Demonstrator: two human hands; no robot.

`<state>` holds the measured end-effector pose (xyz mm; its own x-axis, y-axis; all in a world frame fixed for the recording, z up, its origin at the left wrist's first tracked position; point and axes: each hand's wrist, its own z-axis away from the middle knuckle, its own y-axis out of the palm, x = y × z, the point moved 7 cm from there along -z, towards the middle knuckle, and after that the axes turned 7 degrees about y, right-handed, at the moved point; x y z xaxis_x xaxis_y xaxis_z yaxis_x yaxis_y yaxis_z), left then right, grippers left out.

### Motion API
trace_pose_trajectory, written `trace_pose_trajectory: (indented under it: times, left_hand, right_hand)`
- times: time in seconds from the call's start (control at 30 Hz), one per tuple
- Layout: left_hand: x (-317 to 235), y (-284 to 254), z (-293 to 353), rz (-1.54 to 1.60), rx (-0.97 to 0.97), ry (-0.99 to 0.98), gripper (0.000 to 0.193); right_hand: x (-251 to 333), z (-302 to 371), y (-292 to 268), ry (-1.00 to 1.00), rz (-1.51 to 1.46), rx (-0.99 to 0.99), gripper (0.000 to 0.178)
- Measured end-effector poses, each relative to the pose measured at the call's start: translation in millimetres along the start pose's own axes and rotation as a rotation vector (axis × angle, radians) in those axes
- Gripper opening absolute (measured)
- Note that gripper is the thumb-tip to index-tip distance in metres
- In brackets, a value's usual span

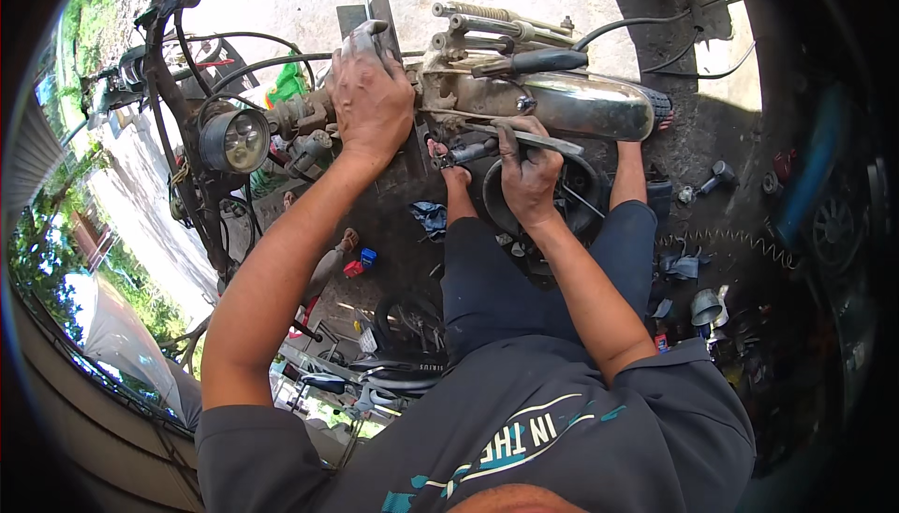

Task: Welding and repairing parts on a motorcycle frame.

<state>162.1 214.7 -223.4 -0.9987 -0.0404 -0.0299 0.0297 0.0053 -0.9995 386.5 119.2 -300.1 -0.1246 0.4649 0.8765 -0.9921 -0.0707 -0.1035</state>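
Observation:
A stripped motorcycle frame lies across in front of me, with a round headlight at its left. My left hand is closed over a part beside an upright dark flat metal plate; its fingertips are blackened and what they grip is hidden. To the right, my right hand is wrapped round a flat grey metal bar, just below the worn chrome fender. A dark tool-like metal piece lies between the two hands, left of the bar. Fork tubes rest above the fender.
A dark wheel lies between my bare feet. A silver-and-black power tool and a coiled hose are on the floor at right. A blue rag lies near my left foot. Another motorcycle stands lower left.

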Motion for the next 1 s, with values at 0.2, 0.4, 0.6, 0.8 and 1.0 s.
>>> trace_pose_trajectory:
  times: [0.2,0.4,0.6,0.8,1.0]
  left_hand:
    - [-5.3,-3.7,-7.2,0.056,-0.03,0.042,0.03]
    - [-4.9,-2.0,-5.8,0.092,-0.016,0.021,0.033]
    - [-15.6,-8.5,-12.9,0.163,0.054,0.054,0.033]
    - [-5.6,-3.8,-8.2,0.127,0.045,0.048,0.032]
    - [-8.5,-8.2,-10.3,0.156,0.005,0.109,0.03]
  right_hand:
    - [-17.6,-2.2,-2.7,-0.124,0.108,0.087,0.005]
    - [-22.6,17.1,-24.1,-0.178,0.052,0.042,0.011]
    - [-71.8,37.3,-16.5,0.061,0.267,0.404,0.012]
    - [-62.1,32.7,-25.1,0.345,0.007,0.606,0.032]
    - [-29.7,19.9,-9.6,0.596,-0.513,0.789,0.037]
